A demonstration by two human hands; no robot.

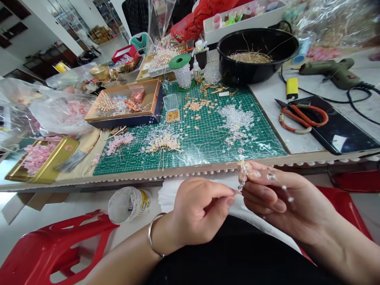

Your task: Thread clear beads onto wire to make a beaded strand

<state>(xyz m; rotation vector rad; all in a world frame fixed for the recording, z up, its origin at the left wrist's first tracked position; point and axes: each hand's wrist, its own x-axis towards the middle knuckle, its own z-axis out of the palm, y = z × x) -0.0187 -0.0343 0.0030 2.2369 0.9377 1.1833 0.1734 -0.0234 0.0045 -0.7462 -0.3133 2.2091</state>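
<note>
Just past the table's front edge, my right hand [279, 194] pinches a small sprig of clear beads [243, 174] with a pale yellow bit at its top. A few clear beads on fine strands lie across that hand's fingers and palm. My left hand [204, 209], a silver bangle at its wrist, has thumb and forefinger pinched at the lower end of the same sprig. On the green cutting mat [204, 146] lie a finished-looking beaded hair comb [163, 146], a heap of clear beads [237, 118] and scattered peach flower pieces [196, 106].
Pliers with orange handles [303, 116] lie on a black tablet-like slab [350, 126] at right, near a glue gun [332, 73]. Behind the mat stand a black basin [255, 71], a green bead spool [181, 73] and an open box [124, 105]. Red stools [68, 245] flank me.
</note>
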